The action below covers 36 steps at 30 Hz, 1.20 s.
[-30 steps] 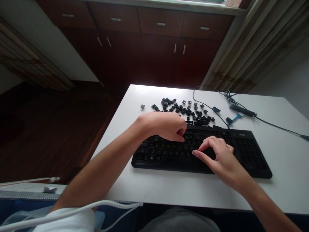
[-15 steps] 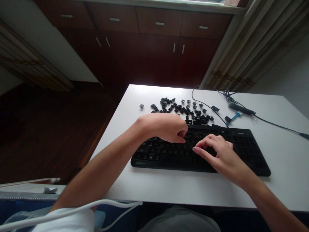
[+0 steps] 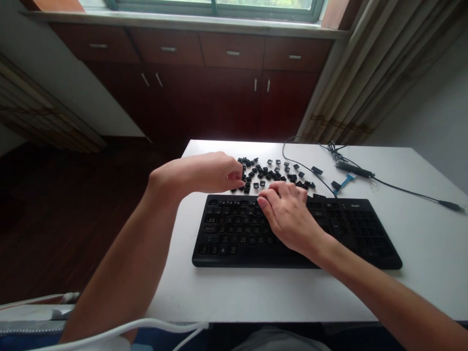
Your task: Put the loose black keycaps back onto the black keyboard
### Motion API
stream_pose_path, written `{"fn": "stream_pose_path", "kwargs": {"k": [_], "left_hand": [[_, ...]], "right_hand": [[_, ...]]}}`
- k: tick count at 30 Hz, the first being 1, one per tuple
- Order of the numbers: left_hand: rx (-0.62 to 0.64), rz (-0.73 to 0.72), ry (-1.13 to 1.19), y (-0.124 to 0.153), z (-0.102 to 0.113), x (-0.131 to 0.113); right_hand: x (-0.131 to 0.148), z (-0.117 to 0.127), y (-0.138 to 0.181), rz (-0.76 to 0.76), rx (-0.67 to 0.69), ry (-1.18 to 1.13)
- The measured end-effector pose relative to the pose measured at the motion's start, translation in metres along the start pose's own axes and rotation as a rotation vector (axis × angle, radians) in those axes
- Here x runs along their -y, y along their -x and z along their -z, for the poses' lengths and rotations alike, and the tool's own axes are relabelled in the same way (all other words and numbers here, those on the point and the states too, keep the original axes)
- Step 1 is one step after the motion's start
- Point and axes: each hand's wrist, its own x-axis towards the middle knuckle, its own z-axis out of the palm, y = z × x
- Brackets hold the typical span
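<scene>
A black keyboard (image 3: 252, 256) lies on the white table, with keycaps missing in places, mostly towards the right. Behind it is a scattered heap of loose black keycaps (image 3: 270, 174). My left hand (image 3: 214, 173) hangs over the left end of that heap, fingers curled and thumb drawn in towards them. Whatever lies between those fingertips is too small to make out. Across the keyboard's upper middle reaches my right hand (image 3: 288, 214). Its thumb and index fingertip are close together near the top key row; the hand hides the keys below it and anything pinched there.
To the right of the heap lie a blue brush (image 3: 345, 183) and a dark tool (image 3: 354, 169) with a cord (image 3: 409, 189). A thin cable (image 3: 310, 165) loops behind the keyboard. Wooden cabinets (image 3: 223, 97) stand beyond the table (image 3: 204, 297).
My left hand has moved from above the keyboard out to the left end of the keycap heap. The right hand has shifted left and up over the keyboard. The camera view has tilted upward.
</scene>
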Motion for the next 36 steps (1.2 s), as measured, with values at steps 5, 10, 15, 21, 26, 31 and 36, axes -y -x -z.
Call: {"fn": "stream_pose_path", "kwargs": {"k": [5, 10, 15, 21, 26, 31, 36], "left_hand": [[-0.028, 0.029, -0.018, 0.005, 0.001, 0.018], [0.007, 0.029, 0.042, 0.003, -0.003, 0.016], [-0.007, 0.015, 0.033, -0.001, -0.006, 0.017], [-0.015, 0.017, 0.043, -0.004, -0.007, 0.02], [-0.027, -0.003, 0.108, -0.012, -0.015, 0.027], [0.004, 0.012, 0.124, -0.018, -0.022, 0.032], [0.036, 0.084, 0.109, -0.019, -0.026, 0.038]], "right_hand": [[0.0, -0.018, 0.002, 0.102, -0.037, 0.099], [0.0, -0.019, 0.002, 0.073, -0.048, 0.076], [0.0, -0.022, 0.0, 0.125, -0.057, 0.106], [0.001, -0.024, 0.004, 0.188, -0.073, 0.088], [-0.007, -0.012, -0.01, 0.15, -0.04, -0.011], [-0.022, -0.001, -0.052, 0.181, 0.089, -0.088], [-0.021, -0.007, -0.081, 0.269, 0.143, -0.043]]}}
